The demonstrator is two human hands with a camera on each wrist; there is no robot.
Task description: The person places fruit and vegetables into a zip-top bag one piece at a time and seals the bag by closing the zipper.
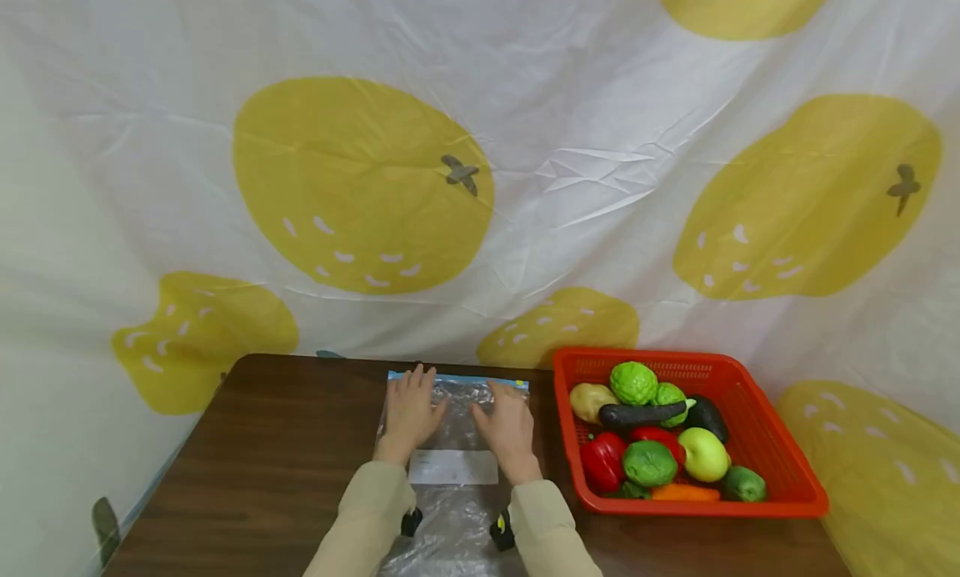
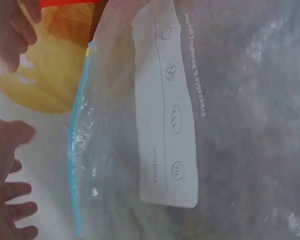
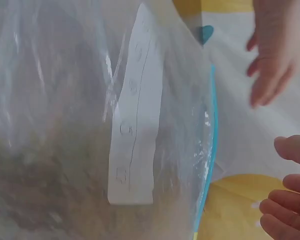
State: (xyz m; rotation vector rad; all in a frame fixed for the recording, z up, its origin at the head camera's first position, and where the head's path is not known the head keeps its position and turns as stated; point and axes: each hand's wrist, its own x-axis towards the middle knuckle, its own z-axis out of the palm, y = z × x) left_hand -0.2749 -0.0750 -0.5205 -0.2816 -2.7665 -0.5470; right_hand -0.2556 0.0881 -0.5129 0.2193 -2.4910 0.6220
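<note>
A clear zip bag lies on the brown table, its blue zip strip at the far end. Across it runs a white label with small food drawings and print. My left hand is over the bag's upper left part, fingers fairly straight and spread. Over the upper right part is my right hand, its fingers loosely extended. Both wrist views show the left hand and right hand beyond the blue strip, holding nothing. Whether the fingertips touch the plastic cannot be told.
To the right stands a red plastic basket of vegetables and fruit, with a dark eggplant, a red pepper and a carrot among them. Behind the table hangs a white cloth printed with yellow fruit.
</note>
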